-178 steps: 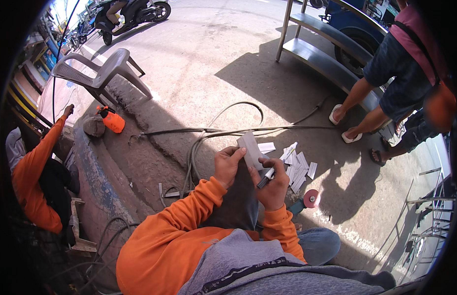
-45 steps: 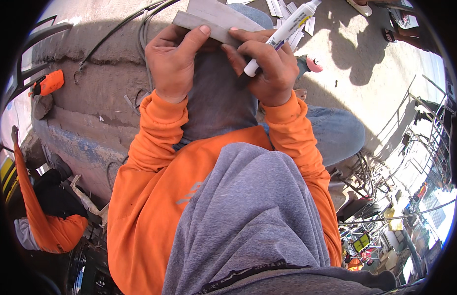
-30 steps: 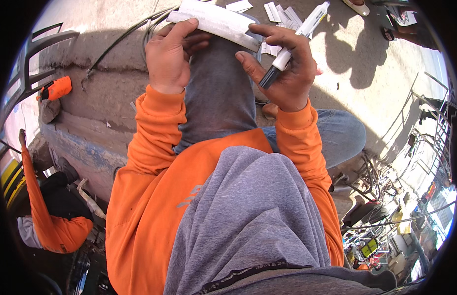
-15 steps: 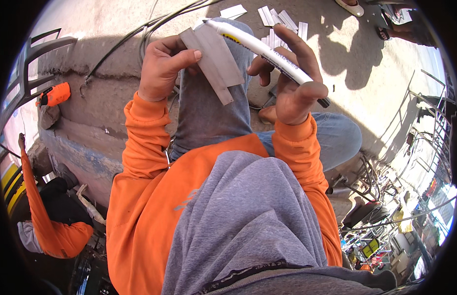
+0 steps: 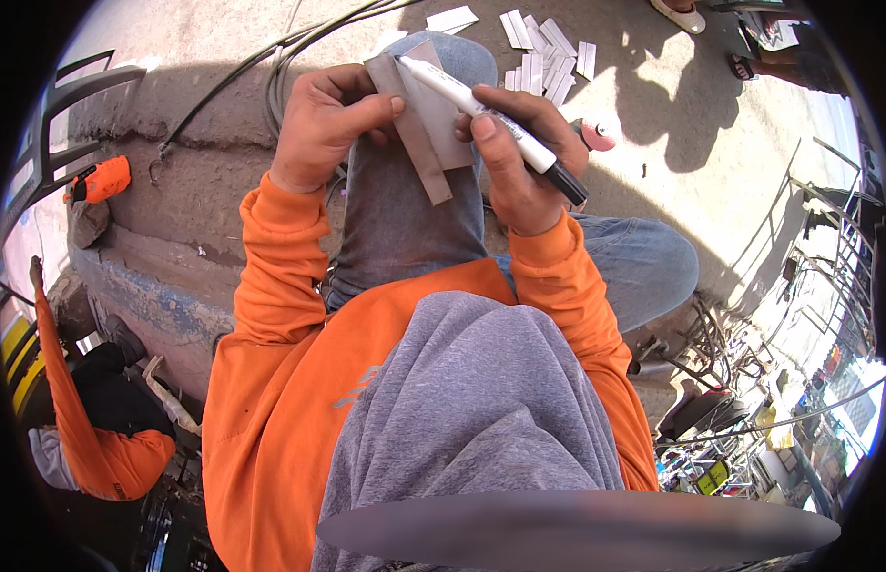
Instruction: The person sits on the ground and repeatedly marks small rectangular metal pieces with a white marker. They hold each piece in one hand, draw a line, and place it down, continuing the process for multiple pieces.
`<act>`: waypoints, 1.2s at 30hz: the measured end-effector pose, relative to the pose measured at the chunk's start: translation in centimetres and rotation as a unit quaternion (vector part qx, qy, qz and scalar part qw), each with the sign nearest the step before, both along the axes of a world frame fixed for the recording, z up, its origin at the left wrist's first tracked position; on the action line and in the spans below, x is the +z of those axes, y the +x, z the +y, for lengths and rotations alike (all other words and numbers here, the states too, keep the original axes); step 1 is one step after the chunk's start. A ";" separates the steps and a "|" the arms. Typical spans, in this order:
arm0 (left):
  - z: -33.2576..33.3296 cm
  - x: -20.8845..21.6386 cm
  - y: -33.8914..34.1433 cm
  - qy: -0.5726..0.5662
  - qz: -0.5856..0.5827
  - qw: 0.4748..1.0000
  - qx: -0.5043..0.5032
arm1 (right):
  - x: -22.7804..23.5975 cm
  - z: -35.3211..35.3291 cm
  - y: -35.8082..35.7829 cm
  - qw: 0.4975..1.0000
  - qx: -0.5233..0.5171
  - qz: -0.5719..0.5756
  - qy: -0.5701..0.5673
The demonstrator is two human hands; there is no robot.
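You sit over rough, dusty concrete ground, bright in sun from 1 to 3 o'clock and shaded from 9 to 11. At 12 o'clock, over your jeans-clad knee, are two flat grey pieces: a narrow strip crossing a wider plate. Your left hand has thumb and fingers pinched on the pieces' left side. Your right hand is curled round a white marker with a black end; its tip points to 11 o'clock and meets or nearly meets the pieces' upper edge, though you cannot tell contact from here.

On the ground at 1 o'clock lies a loose scatter of pale strips, with another flat piece apart from them near 12. A pink disc shows just beside your right hand. Cables run across at 11 o'clock. At 9, a kerb wears flaking blue paint; above it sits an orange bottle, near a grey chair at 10. An orange-sleeved co-worker is at 8, a sandalled foot between 1 and 2, metal frames near 3, and mixed clutter at 4.
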State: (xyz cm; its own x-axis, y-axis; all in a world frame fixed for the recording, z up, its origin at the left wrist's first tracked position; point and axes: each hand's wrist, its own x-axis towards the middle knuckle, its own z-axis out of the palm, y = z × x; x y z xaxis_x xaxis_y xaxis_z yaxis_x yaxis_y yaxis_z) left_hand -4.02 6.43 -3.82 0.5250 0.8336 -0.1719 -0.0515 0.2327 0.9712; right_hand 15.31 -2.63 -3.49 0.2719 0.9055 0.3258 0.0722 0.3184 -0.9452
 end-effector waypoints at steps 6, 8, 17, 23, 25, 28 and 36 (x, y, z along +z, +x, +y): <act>0.0 -0.1 0.0 0.009 0.001 1.000 0.002 | 0.1 0.0 -0.2 1.000 0.001 -0.002 -0.004; -0.1 -0.1 0.0 0.014 0.002 1.000 0.005 | 0.2 0.0 -0.3 1.000 -0.001 -0.006 -0.012; -0.1 -0.1 0.0 0.028 0.001 1.000 0.000 | 0.7 -4.9 2.7 0.987 0.064 -0.116 -0.087; 0.0 -0.6 -0.2 0.027 -0.014 1.000 0.000 | 0.4 -11.0 3.2 0.996 0.007 -0.045 -0.073; 0.1 -0.4 0.0 0.016 -0.011 1.000 0.002 | 0.7 -11.0 2.6 0.998 -0.048 0.042 -0.009; 0.1 0.5 0.7 0.006 -0.033 0.999 -0.001 | 1.5 -8.6 1.7 0.982 -0.146 0.118 -0.036; -0.6 2.2 2.4 0.010 -0.074 0.997 -0.005 | 2.2 0.4 2.4 0.993 -0.063 0.097 -0.040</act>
